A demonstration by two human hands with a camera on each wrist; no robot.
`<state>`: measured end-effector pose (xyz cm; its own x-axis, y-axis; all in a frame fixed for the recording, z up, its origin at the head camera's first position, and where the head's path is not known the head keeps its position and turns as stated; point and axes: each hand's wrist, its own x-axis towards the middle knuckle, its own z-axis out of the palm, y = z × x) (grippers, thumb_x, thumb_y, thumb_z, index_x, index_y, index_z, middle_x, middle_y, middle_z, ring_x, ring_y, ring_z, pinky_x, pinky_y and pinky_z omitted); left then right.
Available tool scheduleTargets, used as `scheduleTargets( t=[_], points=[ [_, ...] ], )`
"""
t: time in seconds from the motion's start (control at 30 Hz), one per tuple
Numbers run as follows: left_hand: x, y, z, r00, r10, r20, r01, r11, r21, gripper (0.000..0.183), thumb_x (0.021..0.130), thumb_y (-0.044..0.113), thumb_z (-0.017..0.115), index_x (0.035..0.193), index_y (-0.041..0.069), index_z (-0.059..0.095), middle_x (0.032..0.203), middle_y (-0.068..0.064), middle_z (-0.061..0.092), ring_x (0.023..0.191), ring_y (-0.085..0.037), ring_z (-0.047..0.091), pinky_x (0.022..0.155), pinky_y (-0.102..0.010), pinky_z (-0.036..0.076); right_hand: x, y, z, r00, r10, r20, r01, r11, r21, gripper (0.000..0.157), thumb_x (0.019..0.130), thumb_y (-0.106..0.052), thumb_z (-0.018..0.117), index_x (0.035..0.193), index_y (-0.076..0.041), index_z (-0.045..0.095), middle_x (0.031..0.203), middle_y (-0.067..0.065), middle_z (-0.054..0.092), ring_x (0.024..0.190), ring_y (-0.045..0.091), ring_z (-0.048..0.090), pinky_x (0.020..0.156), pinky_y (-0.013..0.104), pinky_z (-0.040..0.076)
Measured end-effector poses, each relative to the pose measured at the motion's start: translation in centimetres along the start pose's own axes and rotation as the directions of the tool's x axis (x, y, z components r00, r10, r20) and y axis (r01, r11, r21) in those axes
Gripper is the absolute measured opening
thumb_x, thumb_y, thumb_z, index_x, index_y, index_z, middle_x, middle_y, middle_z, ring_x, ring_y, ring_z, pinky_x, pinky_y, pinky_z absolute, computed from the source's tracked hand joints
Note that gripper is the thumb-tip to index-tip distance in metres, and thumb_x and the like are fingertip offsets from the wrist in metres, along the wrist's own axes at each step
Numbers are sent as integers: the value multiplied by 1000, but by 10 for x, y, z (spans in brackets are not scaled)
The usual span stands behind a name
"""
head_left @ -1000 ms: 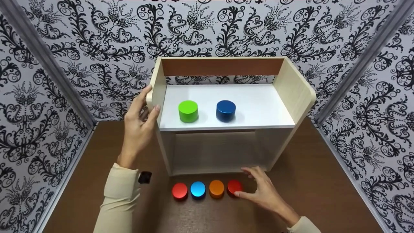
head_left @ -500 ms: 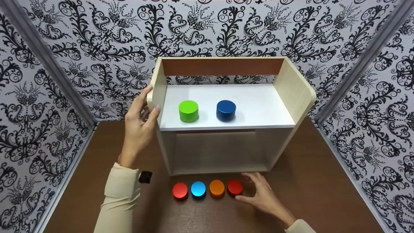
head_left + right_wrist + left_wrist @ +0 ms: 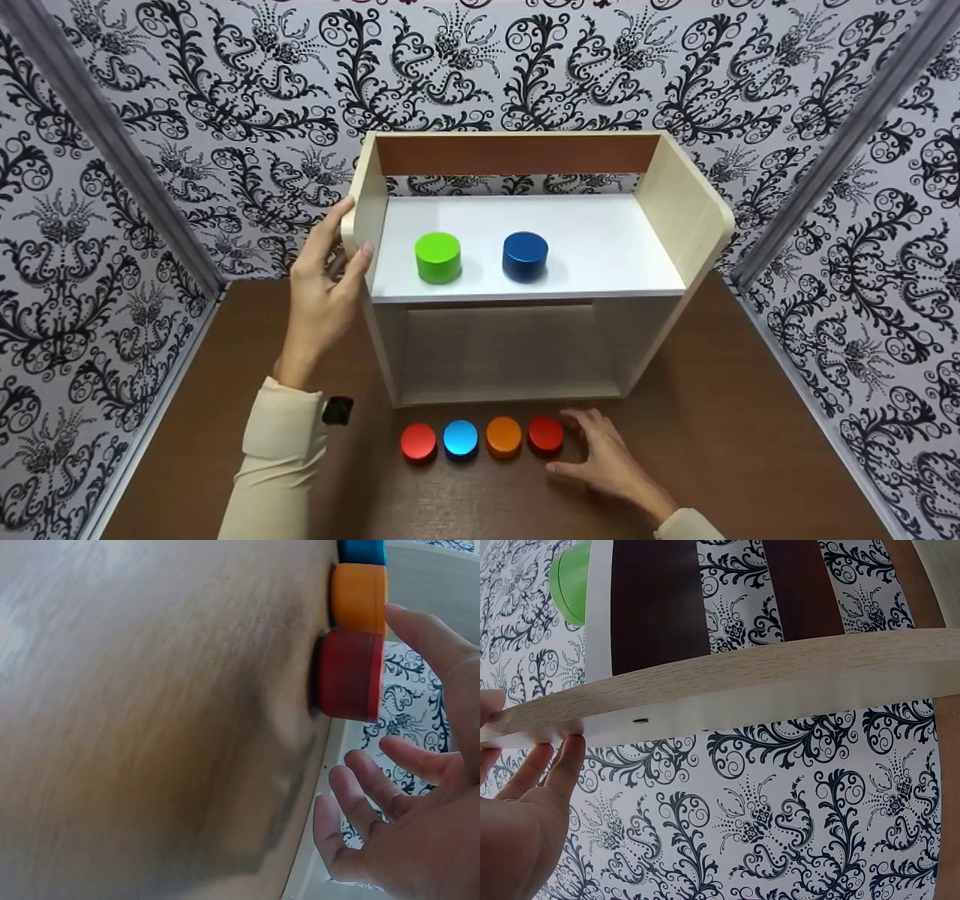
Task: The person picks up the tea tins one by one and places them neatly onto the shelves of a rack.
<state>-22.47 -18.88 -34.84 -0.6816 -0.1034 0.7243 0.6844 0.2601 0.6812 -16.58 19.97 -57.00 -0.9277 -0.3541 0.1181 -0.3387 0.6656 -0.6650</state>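
Note:
My left hand grips the left side panel of a small two-level wooden shelf, thumb on one face and fingers on the other. In the left wrist view, the pale panel edge runs past these fingers. My right hand is spread beside a dark red cylinder on the brown table, the rightmost in a row. In the right wrist view its fingers are apart around the red cylinder, holding nothing. An orange cylinder, a light blue one and a brighter red one complete the row.
On the white upper board stand a green cylinder and a dark blue cylinder. The row lies just in front of the shelf's base. Black-and-white patterned walls surround the brown table at the back and sides.
My right hand has drawn slightly toward me, its thumb slipping off its overlap with the dark red cylinder. The left hand, shelf and cylinders stay as they were.

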Motion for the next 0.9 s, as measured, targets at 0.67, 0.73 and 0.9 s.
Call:
scheduleTargets(
  t=[0.67, 0.73, 0.9],
  points=[
    [0, 0, 0, 1000, 7, 3, -7, 1000, -2, 54, 96, -5, 61, 148, 5, 50, 139, -20, 52, 122, -36, 57, 104, -41, 55, 5, 10, 11, 997, 64, 33, -62, 997, -55, 84, 69, -46, 92, 135, -6, 58, 119, 11, 57, 116, 37, 52, 98, 64, 47],
    [0, 0, 0, 1000, 0, 1, 0, 1000, 0, 54, 96, -5, 61, 148, 6, 50, 139, -19, 52, 122, -35, 57, 105, -40, 55, 6, 10, 12, 998, 60, 33, -58, 996, -65, 84, 70, -45, 92, 135, -6, 58, 120, 11, 57, 117, 38, 52, 98, 65, 47],
    [0, -1, 0, 1000, -12, -2, 12, 1000, 0, 54, 97, -5, 61, 148, 6, 50, 140, -18, 51, 123, -34, 57, 105, -41, 54, 9, 9, 14, 997, 62, 40, -59, 996, -67, 84, 70, -43, 92, 136, -5, 57, 122, 14, 56, 119, 42, 51, 99, 69, 45]
  ],
)
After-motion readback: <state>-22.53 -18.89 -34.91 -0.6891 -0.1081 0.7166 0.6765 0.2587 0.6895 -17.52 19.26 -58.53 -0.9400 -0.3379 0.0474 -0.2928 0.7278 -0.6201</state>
